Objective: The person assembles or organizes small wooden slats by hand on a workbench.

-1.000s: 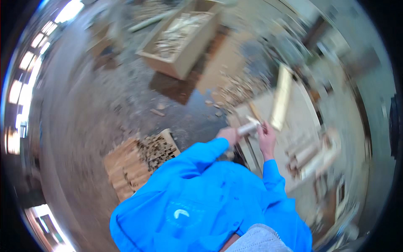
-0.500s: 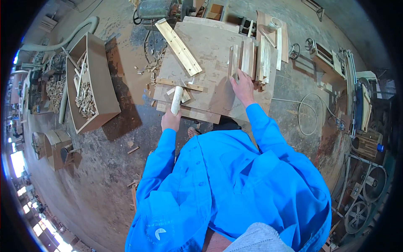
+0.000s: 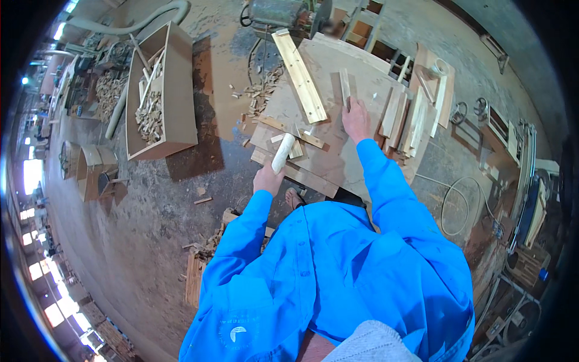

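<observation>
While sawdust is lying thick over the workshop floor (image 3: 151, 241), a person in a blue coat (image 3: 338, 277) is leaning over a wooden bench (image 3: 356, 78) in the upper middle of the frame. Left of it, a long crate (image 3: 175, 102) is holding offcuts, and a stack of small blocks (image 3: 199, 271) is sitting by the person's left elbow, lower centre. Across the benchtop a long batten (image 3: 300, 75) is lying at a slant, with more slats (image 3: 410, 114) leaning at the bench's right edge.

Judging by the pose, the step in hand is setting a piece in place before striking or pressing it. The right hand (image 3: 357, 119) is resting fingers-down on the benchtop at the foot of a thin strip (image 3: 345, 89), seemingly steadying it rather than grasping it. The left hand (image 3: 268, 179), at the bench's near edge, is closed around the lower end of a pale round handle (image 3: 282, 153) that is pointing up toward small scraps. The next move probably calls for keeping the strip pinned while the handle is coming to bear.

Whatever head the handle carries is hard to make out among the scraps, and the right fingertips are too small to read. Machinery at the right rim is bending away, cut off.
</observation>
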Available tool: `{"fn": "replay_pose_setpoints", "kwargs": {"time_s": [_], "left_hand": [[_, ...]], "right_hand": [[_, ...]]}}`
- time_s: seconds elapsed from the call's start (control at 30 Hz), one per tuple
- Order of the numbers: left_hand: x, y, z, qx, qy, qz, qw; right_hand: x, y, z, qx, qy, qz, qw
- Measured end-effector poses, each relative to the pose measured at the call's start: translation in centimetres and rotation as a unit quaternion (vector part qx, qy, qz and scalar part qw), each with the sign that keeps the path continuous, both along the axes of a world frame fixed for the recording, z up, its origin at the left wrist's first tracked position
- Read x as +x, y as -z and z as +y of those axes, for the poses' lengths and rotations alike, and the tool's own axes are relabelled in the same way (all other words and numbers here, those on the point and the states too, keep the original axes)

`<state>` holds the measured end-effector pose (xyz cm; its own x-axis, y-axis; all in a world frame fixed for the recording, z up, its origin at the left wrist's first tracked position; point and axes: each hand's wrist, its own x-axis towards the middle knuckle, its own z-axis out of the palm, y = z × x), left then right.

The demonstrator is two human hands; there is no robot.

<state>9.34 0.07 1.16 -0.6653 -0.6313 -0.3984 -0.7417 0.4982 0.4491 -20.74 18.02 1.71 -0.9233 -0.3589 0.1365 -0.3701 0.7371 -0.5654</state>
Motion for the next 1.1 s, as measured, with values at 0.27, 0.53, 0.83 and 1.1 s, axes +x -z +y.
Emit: {"fn": "replay_pose_setpoints", "kwargs": {"time_s": [0.27, 0.53, 0.83, 1.1], "left_hand": [[-0.3, 0.5, 0.0, 0.001, 0.016, -0.034, 0.999], [-0.6, 0.3, 0.0, 0.022, 0.027, -0.017, 0.999], [-1.9, 0.1, -0.2, 0.029, 0.026, -0.023, 0.999], [-5.9, -0.1, -0.5, 0.03, 0.022, -0.031, 0.999]], "right_hand": [[-6.4, 0.3, -10.6, -0.011, -0.075, -0.032, 0.997], [-8.5, 1.9, -13.9, -0.011, -0.074, -0.042, 0.996], [-10.1, 2.5, -14.4, -0.037, -0.064, -0.053, 0.996], [-13.9, 2.9, -14.9, -0.034, -0.063, -0.036, 0.997]]}}
